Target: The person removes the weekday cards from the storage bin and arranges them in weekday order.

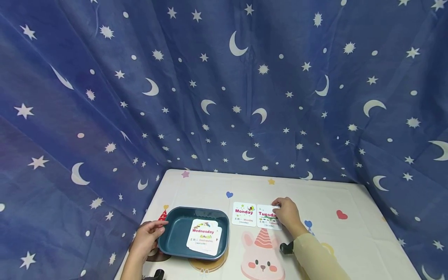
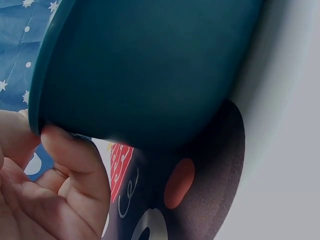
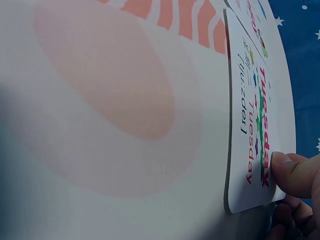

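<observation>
A dark teal tray (image 1: 169, 238) stands at the left of the table. My left hand (image 1: 145, 238) pinches its left rim between thumb and fingers, and the left wrist view shows the thumb (image 2: 75, 155) against the tray's side (image 2: 135, 75). Inside the tray, a Wednesday card (image 1: 203, 236) lies on top of at least one other card. To the tray's right lies a Monday card (image 1: 244, 214). Just beside it is a Tuesday card (image 1: 267, 218), its right edge held by my right hand (image 1: 289, 216). In the right wrist view the thumb presses on that card's face (image 3: 250, 130).
A white tablecloth (image 1: 353, 233) printed with hearts, stars and cartoon animals covers the table. Behind and to the sides hangs a blue curtain (image 1: 217, 147) with moons and stars. A black strap piece (image 1: 287, 248) shows at the right wrist.
</observation>
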A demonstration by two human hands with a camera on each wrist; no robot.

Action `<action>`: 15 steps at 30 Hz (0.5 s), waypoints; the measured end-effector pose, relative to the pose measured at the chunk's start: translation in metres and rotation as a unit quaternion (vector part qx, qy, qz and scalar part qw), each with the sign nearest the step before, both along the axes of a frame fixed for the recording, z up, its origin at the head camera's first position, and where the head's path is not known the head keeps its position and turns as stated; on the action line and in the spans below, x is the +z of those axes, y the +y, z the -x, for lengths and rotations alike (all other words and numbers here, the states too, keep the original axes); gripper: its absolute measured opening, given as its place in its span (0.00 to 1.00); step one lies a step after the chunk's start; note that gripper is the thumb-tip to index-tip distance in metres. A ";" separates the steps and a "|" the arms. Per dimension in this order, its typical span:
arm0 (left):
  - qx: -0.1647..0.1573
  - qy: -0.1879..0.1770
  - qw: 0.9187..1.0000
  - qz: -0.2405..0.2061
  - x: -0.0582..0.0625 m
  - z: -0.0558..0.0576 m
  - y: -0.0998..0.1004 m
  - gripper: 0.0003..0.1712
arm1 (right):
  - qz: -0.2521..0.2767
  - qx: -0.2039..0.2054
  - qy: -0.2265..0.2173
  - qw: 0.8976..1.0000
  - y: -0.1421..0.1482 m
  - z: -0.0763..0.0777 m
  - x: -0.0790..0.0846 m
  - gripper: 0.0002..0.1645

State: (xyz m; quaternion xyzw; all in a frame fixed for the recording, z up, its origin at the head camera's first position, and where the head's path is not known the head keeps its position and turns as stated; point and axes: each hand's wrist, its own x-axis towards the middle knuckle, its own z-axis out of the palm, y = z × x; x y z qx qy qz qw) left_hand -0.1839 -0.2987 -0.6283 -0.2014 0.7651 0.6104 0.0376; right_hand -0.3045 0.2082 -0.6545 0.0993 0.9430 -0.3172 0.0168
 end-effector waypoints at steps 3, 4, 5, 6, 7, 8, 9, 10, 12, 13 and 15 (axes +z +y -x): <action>0.001 -0.002 1.000 -0.001 0.001 0.001 0.000 0.17 | 0.000 -0.001 0.002 1.000 0.000 0.000 0.001 0.13; 0.002 -0.004 1.000 0.000 0.000 0.001 0.000 0.17 | 0.001 -0.001 0.001 1.000 0.001 0.000 0.001 0.13; 0.003 -0.006 1.000 -0.001 0.000 0.001 0.000 0.17 | 0.001 -0.001 0.001 1.000 0.001 0.000 0.001 0.13; 0.004 -0.008 1.000 0.002 0.000 0.001 0.000 0.16 | 0.001 0.000 0.001 1.000 0.001 0.000 0.000 0.14; 0.005 -0.010 1.000 0.002 0.000 0.001 0.000 0.16 | 0.002 0.000 0.002 1.000 0.001 0.000 0.001 0.14; 0.003 -0.009 1.000 0.004 0.000 0.001 0.000 0.16 | 0.002 0.001 0.002 1.000 0.002 0.001 0.001 0.14; 0.003 -0.009 1.000 0.006 0.000 0.000 0.000 0.16 | 0.003 0.000 0.002 1.000 0.002 0.002 0.001 0.15; 0.001 -0.007 1.000 0.007 0.001 0.000 0.000 0.16 | 0.003 0.000 0.003 1.000 0.002 0.002 0.001 0.15; 0.000 -0.006 1.000 0.007 0.001 0.000 0.000 0.17 | 0.005 -0.001 0.002 1.000 0.003 0.003 0.001 0.15; 0.000 -0.005 1.000 0.006 0.001 0.000 0.001 0.17 | 0.006 -0.001 0.002 1.000 0.003 0.003 0.001 0.15; -0.002 -0.002 1.000 0.006 0.002 0.000 0.001 0.17 | 0.007 0.000 0.001 1.000 0.004 0.002 0.001 0.15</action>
